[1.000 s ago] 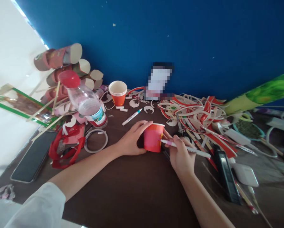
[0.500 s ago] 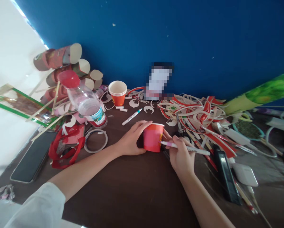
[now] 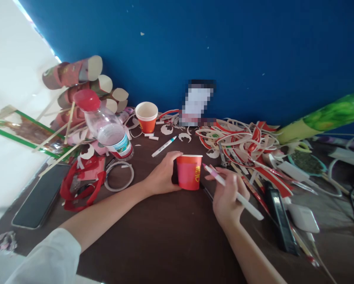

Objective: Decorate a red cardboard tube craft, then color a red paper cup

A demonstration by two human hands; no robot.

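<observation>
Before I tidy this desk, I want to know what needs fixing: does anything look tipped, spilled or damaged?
Yes. The plastic bottle leans at a steep tilt against the rolled paper tubes instead of standing. Cut paper strips lie in a tangled heap along the wall. The red cup in the left hand stands upright; no spill shows.

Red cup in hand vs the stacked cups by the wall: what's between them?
Head view: a capped white marker lies on the brown table between the red cup and the stacked cups, plus small white paper scraps.
</observation>
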